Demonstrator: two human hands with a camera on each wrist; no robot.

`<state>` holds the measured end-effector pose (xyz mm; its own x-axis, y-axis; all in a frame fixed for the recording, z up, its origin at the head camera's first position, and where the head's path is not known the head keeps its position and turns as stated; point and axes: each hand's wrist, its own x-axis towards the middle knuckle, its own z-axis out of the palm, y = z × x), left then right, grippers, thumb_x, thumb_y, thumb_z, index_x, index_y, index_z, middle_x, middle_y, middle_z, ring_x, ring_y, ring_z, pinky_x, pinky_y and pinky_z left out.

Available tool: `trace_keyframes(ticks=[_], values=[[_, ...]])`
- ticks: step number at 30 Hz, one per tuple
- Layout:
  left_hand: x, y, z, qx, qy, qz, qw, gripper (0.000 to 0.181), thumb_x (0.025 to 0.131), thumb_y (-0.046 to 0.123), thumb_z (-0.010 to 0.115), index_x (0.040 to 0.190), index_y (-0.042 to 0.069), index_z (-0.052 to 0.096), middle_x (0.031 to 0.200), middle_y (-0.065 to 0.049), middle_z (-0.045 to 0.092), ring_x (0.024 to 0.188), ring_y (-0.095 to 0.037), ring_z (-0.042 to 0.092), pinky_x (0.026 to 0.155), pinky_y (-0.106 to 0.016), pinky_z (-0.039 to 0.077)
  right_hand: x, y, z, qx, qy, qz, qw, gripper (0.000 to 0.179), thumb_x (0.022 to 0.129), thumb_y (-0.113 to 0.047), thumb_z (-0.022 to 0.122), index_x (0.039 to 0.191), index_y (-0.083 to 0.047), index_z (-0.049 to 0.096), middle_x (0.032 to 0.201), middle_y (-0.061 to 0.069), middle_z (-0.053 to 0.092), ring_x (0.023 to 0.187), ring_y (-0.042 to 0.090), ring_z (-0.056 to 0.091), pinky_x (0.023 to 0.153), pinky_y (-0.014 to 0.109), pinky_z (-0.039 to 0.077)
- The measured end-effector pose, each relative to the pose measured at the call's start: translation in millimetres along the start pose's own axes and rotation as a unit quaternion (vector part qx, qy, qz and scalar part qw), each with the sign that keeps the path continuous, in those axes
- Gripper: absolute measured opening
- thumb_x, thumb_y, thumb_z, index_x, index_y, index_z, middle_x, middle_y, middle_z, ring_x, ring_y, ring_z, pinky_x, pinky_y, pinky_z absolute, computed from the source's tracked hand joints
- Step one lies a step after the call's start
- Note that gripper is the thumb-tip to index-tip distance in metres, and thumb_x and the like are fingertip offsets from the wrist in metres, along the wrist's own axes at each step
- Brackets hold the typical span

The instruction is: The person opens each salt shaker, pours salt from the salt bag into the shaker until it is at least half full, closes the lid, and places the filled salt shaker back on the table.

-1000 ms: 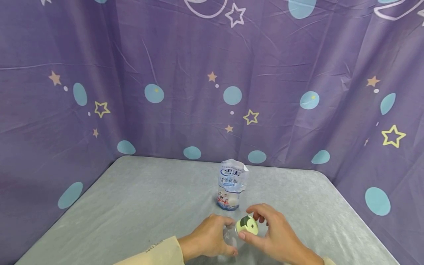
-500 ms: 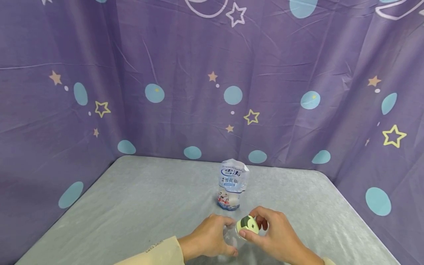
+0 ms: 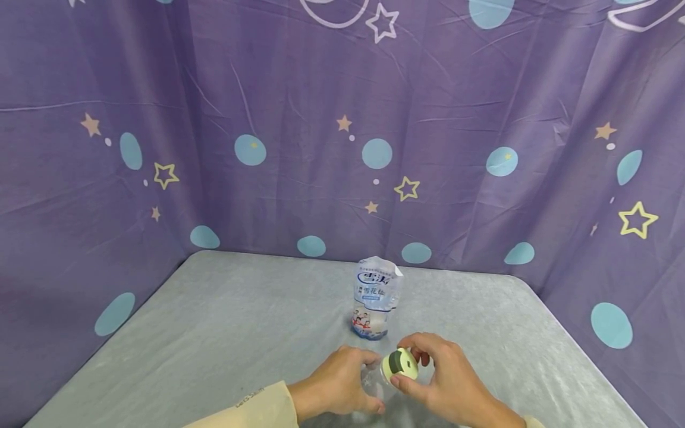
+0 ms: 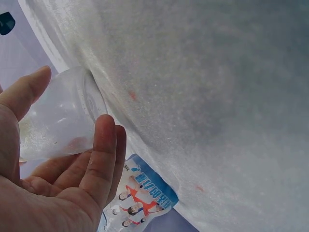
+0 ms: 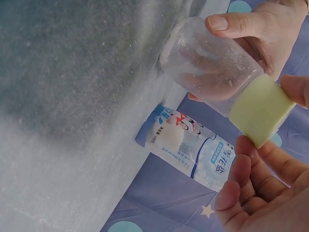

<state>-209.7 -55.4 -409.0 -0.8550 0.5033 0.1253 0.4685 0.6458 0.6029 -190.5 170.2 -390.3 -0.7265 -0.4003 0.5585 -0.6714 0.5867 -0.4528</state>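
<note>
A small clear jar (image 5: 207, 63) with a pale yellow-green lid (image 3: 401, 364) stands between the two hands, leaning toward the right. My left hand (image 3: 339, 380) grips the jar's body, thumb on the near side and fingers round the far side. In the left wrist view, the jar's base (image 4: 91, 92) shows beyond the fingertips. My right hand (image 3: 446, 380) pinches the lid between thumb and fingers. A dark green patch marks the lid's top in the head view. Some whitish specks cling to the jar's inside.
Behind the hands, an upright blue-and-white bag of salt (image 3: 374, 297) stands with its top cut open. A grey cloth (image 3: 257, 309) covers the table. Purple curtains (image 3: 299, 196) with stars and dots enclose its back and sides.
The lid has turned slightly, its dark green patch now nearer the right thumb. The right fingers have shifted round the lid; the left hand has kept its place on the jar.
</note>
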Motion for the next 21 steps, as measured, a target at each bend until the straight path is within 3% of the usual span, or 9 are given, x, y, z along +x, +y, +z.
trace_keyframes(ticks=[10,21], values=[[1.1,-0.3,2.9,0.020,0.017,0.026,0.9993,0.049,0.060,0.033,0.100,0.101,0.022,0.076,0.081,0.019,0.064,0.070,0.002,0.053,0.065,-0.021,0.047,0.5,0.8,-2.1,-0.004,0.003,-0.045,0.9990,0.051,0.070,-0.017,0.093,0.112,-0.030,0.067,0.091,-0.018,0.060,0.078,0.002,0.054,0.066,0.023,0.046],[1.7,-0.2,2.0,0.019,0.012,0.026,0.9994,0.050,0.059,0.033,0.100,0.103,0.022,0.077,0.084,0.018,0.066,0.073,0.002,0.055,0.067,-0.022,0.048,-0.1,-0.1,-5.5,0.001,-0.027,-0.058,0.9979,0.065,0.068,-0.007,0.090,0.123,-0.032,0.064,0.108,-0.020,0.063,0.087,0.003,0.056,0.070,0.026,0.047]])
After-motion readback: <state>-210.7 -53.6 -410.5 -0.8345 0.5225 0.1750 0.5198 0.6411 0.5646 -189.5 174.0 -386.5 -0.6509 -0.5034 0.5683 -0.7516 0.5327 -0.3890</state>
